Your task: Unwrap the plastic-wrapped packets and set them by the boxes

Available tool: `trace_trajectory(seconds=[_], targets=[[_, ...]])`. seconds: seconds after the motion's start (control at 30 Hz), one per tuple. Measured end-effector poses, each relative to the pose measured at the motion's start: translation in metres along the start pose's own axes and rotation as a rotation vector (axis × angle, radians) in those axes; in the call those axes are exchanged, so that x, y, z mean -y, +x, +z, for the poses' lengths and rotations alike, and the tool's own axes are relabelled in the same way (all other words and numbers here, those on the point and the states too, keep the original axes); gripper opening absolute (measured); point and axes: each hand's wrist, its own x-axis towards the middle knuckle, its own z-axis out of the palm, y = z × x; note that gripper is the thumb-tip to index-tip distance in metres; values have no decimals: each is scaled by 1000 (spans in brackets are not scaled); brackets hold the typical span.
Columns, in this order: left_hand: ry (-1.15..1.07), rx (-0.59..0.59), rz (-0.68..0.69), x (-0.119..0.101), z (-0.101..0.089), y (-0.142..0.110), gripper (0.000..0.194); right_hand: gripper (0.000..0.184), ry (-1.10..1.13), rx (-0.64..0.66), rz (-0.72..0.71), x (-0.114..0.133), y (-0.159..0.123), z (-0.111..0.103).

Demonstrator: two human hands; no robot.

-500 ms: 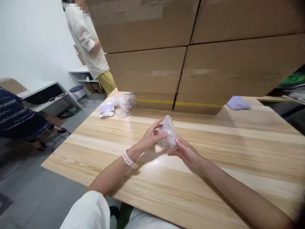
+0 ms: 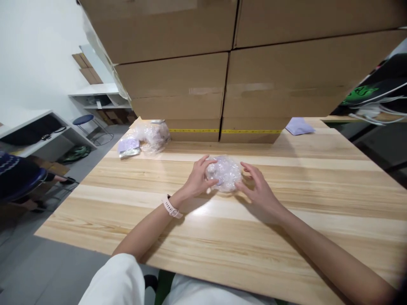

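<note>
A small crumpled bundle of clear plastic wrap (image 2: 224,173) lies on the light wooden table (image 2: 222,237). My left hand (image 2: 197,179), with a white watch on the wrist, pinches its left side with fingers and thumb. My right hand (image 2: 258,190) rests against its right side, fingers curled loosely around the edge. Both hands hold the bundle low on the tabletop.
Stacked cardboard boxes (image 2: 222,72) stand along the table's far edge. A clear bag of items (image 2: 151,136) with a lilac packet (image 2: 128,146) lies at the far left, a lilac sheet (image 2: 299,126) at the far right. A seated person's dark sleeve (image 2: 15,176) shows at left, near desks and a stool.
The bundle has come down from upright in my hands to lying on the table. The view has shifted, and the standing person at the back left is out of sight.
</note>
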Motion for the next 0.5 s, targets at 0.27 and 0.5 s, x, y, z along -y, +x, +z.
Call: trace_trajectory(seconds=[0.27,0.5], targets=[[76,211,-97,-15,-1,15,66,36,34,176,-35,-1,11,7],[-639,-1,-292,-28,-1,-3,36,20,163,-28,-210,15,1,-13]])
